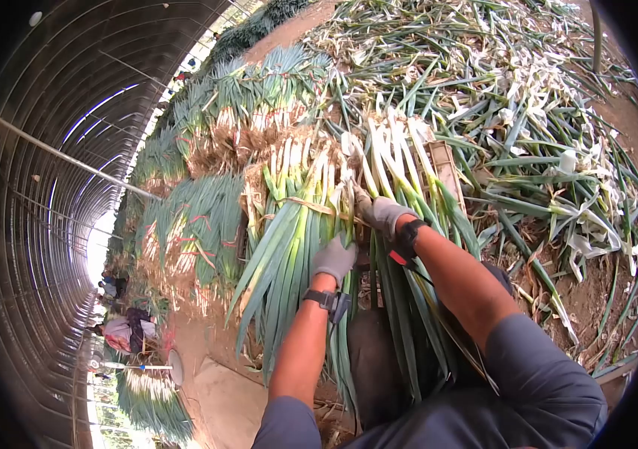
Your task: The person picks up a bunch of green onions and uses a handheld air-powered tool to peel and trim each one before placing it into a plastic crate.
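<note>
My left hand (334, 260), in a grey glove, is closed around the green leaves of a green onion at the right edge of a bundle. My right hand (381, 215), also gloved, closes on the same green onion higher up, near the pale stem; its fingertips are partly hidden. Left of the hands lies the bundle of long green onions (289, 232), white ends pointing away from me, with a tan band (311, 205) across it. More loose green onions (401, 168) lie to the right, their leaves hanging down toward my legs.
Trimmed leaves and peelings (528, 135) cover the ground at the right. A crate (446, 168) shows beneath the loose stalks. Tied bundles (191, 224) stand in rows at left, near a person (128, 329) and a round-topped stool (175, 367). A curved tunnel frame rises beyond.
</note>
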{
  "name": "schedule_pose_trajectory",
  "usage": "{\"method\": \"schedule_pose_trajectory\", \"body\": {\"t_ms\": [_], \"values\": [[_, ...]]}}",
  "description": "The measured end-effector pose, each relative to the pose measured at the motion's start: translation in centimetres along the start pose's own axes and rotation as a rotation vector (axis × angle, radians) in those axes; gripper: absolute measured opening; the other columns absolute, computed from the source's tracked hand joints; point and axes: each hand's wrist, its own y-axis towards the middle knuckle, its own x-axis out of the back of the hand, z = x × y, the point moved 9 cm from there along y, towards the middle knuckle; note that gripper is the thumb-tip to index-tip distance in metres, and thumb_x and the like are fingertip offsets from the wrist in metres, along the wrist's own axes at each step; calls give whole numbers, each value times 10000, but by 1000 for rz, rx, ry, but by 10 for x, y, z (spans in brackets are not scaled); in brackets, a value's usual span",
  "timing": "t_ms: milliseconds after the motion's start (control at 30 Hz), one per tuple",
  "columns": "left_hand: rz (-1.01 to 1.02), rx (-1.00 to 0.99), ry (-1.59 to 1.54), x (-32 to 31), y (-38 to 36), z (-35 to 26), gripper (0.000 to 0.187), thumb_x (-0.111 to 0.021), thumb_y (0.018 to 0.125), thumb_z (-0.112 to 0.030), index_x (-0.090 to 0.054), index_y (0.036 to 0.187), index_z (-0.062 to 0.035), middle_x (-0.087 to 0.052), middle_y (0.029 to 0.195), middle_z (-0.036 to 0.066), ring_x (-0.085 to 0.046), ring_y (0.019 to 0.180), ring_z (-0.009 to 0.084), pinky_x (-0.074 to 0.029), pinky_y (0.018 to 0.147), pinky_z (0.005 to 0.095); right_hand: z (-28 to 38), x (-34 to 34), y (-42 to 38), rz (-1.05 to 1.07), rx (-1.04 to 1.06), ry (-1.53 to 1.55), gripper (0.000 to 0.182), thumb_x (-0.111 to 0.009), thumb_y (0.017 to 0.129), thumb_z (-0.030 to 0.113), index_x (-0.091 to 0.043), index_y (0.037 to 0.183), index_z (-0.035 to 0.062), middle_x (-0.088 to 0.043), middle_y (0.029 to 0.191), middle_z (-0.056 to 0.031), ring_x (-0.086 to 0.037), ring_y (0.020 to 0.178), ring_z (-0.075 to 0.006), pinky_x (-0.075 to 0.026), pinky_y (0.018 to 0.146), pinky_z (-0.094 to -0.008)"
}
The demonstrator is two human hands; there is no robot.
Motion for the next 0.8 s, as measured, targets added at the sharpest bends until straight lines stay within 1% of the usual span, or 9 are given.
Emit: {"method": "schedule_pose_trajectory", "body": {"t_ms": [167,267,333,433,500,633,700,767,800], "values": [[71,-94,-567,39,28,12,452,-631,980,-296,-639,1234,78,-763,872,86,-723,895,171,-549,874,339,16,24,-41,136,5,-44,821,-341,1001,714,-652,807,-21,-621,675,-122,-587,567,-254,-465,564,-419],[30,-155,-683,87,26,-11,490,-640,981,-271,-588,1308,90,-767,929,93,-697,948,172,-529,936,326,23,43,-65,220,105,-58,850,-330,988,742,-652,799,-21,-647,674,-122,-622,597,-263,-494,610,-407],[-85,-267,-603,120,22,-35,498,-636,1004,-289,-578,1299,108,-761,961,107,-694,914,170,-528,929,316,18,59,-71,195,43,47,845,-357,958,794,-632,797,11,-596,613,-93,-549,480,-201,-443,479,-365],[46,-286,-820,129,30,-63,467,-606,1029,-268,-570,1293,115,-750,968,128,-699,820,168,-560,851,307,14,94,-92,95,-28,189,825,-417,925,832,-593,784,39,-546,571,-64,-518,432,-142,-417,392,-315],[64,-176,-927,122,26,-84,439,-551,1039,-210,-530,1337,112,-742,973,145,-663,649,153,-570,654,281,-4,108,-88,69,-34,157,863,-404,888,870,-612,887,32,-585,619,-77,-512,428,-153,-400,394,-325],[-4,-247,-857,50,45,-121,552,-598,1001,-241,-481,1457,47,-729,1149,192,-694,1009,284,-543,952,358,-16,124,-90,-19,102,324,735,-428,958,766,-594,981,50,-588,683,-49,-521,449,-140,-413,372,-312],[28,-210,-619,5,59,-128,572,-601,998,-254,-481,1483,25,-698,1273,206,-639,1222,311,-464,1087,367,12,127,-131,58,-20,296,711,-454,958,763,-589,948,64,-573,675,-32,-523,459,-123,-410,360,-292],[225,-349,-595,-21,43,-145,494,-590,1006,-237,-546,1429,15,-686,1300,207,-647,1218,279,-470,1059,362,4,115,-126,103,-51,327,666,-478,967,741,-595,1007,87,-553,682,-11,-518,474,-111,-406,350,-275],[71,-458,-550,-18,28,-146,407,-578,1016,-209,-604,1371,-12,-703,1264,196,-661,1187,276,-484,1023,373,2,107,-123,141,-13,317,664,-483,963,744,-598,1036,94,-544,684,-8,-514,477,-111,-410,360,-274]]}}
